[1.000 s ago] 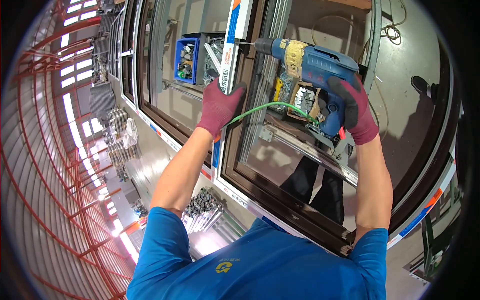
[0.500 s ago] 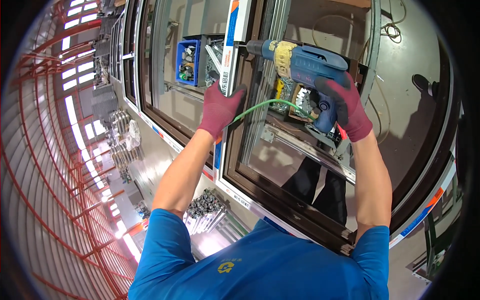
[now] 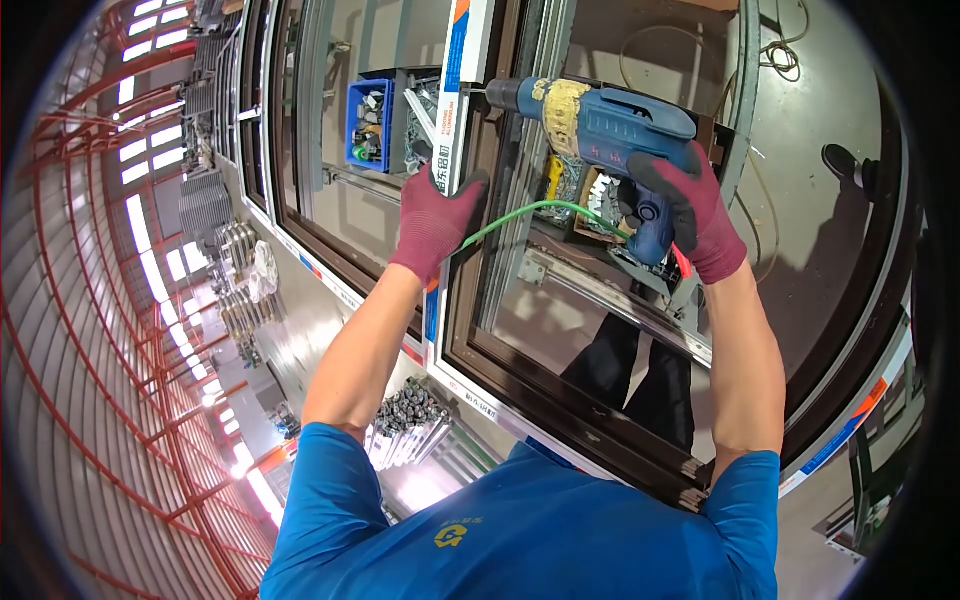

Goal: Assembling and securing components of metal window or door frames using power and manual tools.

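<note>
My right hand [image 3: 690, 205], in a maroon and dark-grey work glove, is closed round the handle of a blue power drill [image 3: 640, 128]. The drill has worn yellow tape round its front, and its dark chuck points left at the brown window frame [image 3: 486, 150]. In the same kind of glove, my left hand [image 3: 437, 215] is wrapped over a bar of that frame covered in white printed film, thumb on the right side and fingers on the left. A green cord [image 3: 540, 206] arcs between the drill's handle area and my left wrist. Whether the drill tip touches the frame, I cannot tell.
Beneath the frame sit a blue bin [image 3: 370, 125] of small fittings and an open box [image 3: 604, 200] of metal parts. A metal rail [image 3: 610, 298] crosses below the opening. Bundled profiles [image 3: 410, 425] lie at lower left. A thin cable [image 3: 785, 60] coils on the floor.
The frame bar, my left hand and the drill's front sit slightly further left in the picture. Both grips look the same.
</note>
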The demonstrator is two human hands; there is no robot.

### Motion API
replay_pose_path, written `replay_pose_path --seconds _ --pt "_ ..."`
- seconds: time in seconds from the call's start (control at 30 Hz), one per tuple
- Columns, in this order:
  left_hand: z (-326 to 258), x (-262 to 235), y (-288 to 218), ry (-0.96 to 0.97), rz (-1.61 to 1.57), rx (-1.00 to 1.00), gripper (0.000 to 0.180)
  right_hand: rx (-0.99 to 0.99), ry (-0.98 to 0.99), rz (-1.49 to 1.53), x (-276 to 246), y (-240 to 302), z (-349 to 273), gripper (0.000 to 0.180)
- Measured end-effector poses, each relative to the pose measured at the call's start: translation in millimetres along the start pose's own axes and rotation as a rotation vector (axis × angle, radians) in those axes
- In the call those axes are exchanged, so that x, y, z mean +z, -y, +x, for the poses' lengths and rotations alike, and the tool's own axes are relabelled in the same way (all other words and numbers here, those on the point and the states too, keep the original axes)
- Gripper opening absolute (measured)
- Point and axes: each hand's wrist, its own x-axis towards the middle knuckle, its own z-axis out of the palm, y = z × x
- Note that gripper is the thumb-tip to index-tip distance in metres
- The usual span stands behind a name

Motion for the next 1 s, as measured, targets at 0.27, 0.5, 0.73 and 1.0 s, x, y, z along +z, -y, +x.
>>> replay_pose_path --seconds 0.27,0.5,0.73,1.0 --pt "1 0 6 -0.003 0.062 0.002 0.042 0.032 0.083 -0.011 0 10 -4 0.046" --pt "1 3 5 0.071 -0.054 -0.06 0.041 -0.034 0.136 0.086 19 1 -5 0.05" --pt "1 -4 8 0.044 -0.07 -0.003 0.039 0.078 0.05 0.105 -41 -7 -16 0.051" --pt "2 -3 9 0.041 -0.014 -0.05 0.039 0.204 0.072 0.018 -40 -1 -33 0.051"
